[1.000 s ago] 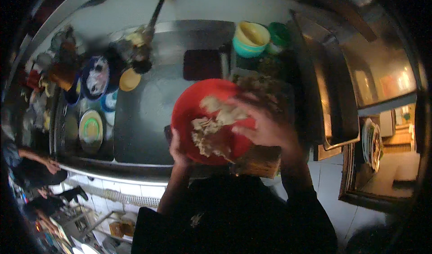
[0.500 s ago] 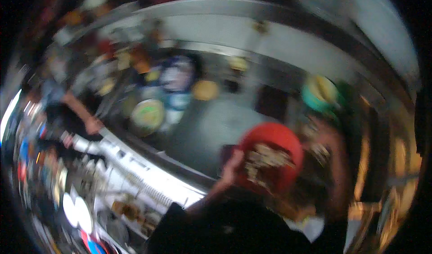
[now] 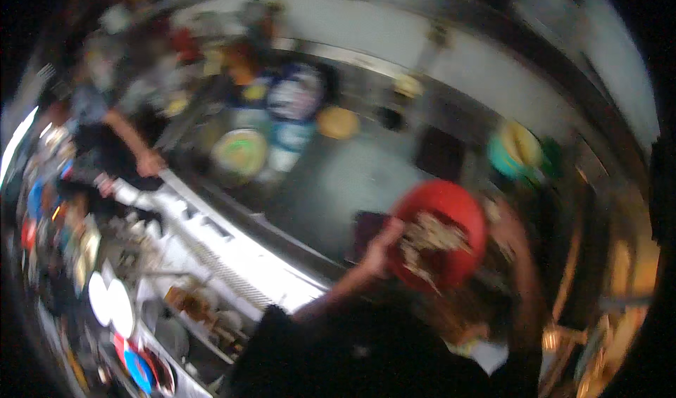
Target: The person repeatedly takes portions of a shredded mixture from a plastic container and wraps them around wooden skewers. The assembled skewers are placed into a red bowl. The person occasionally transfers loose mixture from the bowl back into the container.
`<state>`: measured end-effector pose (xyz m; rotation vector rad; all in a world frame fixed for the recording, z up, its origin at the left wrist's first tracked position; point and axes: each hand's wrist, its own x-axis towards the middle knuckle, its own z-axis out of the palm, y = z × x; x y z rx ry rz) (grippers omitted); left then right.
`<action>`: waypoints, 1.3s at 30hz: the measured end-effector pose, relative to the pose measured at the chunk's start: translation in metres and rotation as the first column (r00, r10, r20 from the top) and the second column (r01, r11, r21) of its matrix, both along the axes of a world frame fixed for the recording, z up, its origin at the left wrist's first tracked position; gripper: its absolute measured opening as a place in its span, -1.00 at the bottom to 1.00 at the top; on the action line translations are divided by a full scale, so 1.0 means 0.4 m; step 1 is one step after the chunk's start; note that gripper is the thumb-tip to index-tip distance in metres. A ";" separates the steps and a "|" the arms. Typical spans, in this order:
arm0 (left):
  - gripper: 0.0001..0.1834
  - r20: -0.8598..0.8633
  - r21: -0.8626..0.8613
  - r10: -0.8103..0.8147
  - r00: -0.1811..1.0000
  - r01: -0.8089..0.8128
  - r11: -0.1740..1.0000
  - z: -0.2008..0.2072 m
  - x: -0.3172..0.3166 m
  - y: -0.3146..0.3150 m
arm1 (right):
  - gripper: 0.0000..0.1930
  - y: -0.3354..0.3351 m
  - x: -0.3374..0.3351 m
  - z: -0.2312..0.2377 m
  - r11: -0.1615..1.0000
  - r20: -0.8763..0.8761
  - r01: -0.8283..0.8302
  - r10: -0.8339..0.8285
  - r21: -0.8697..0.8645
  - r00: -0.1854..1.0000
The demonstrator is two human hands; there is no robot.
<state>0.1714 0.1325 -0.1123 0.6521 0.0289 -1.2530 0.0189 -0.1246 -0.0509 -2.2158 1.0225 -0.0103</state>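
A red plastic bowl [image 3: 475, 222] tilts in front of me, with pale, irregular pieces of food [image 3: 435, 234] inside. My left hand [image 3: 384, 249] is closed on its left rim. To the right of the bowl is my right hand [image 3: 508, 230], smeared by motion; its fingers do not show clearly, and I cannot tell whether it holds anything. Pale bits show close to that hand. Under the bowl's lower edge lies a blurred brownish patch [image 3: 458, 317].
A dark worktop [image 3: 338, 187] stretches ahead. On it are a round yellowish disc [image 3: 338, 123], a bowl of greenish food [image 3: 240, 153] and a dark square [image 3: 440, 153]. A turquoise tub [image 3: 505, 155] stands at right. Another person's hand [image 3: 149, 163] rests by the counter at left.
The whole view has shifted slightly, so the surroundings sit a little differently. My left hand keeps its hold on the red bowl. My right hand stays beside it.
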 end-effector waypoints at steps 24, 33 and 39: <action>-0.33 0.201 -0.153 -0.359 0.911 0.391 0.907 0.137 0.022 -0.272 | -0.09 -0.029 -0.108 0.237 0.982 0.481 0.006 -0.098 0.189 0.871; -0.38 0.258 -0.315 -0.210 0.943 0.287 0.905 0.115 -0.053 -0.307 | -0.18 0.166 -0.005 0.161 0.902 0.107 -0.040 0.094 -0.430 0.990; -0.16 0.342 -0.444 -0.117 0.932 0.270 0.854 0.079 -0.003 -0.261 | -0.52 -0.023 -0.107 0.296 0.981 0.370 0.189 -0.189 0.035 0.910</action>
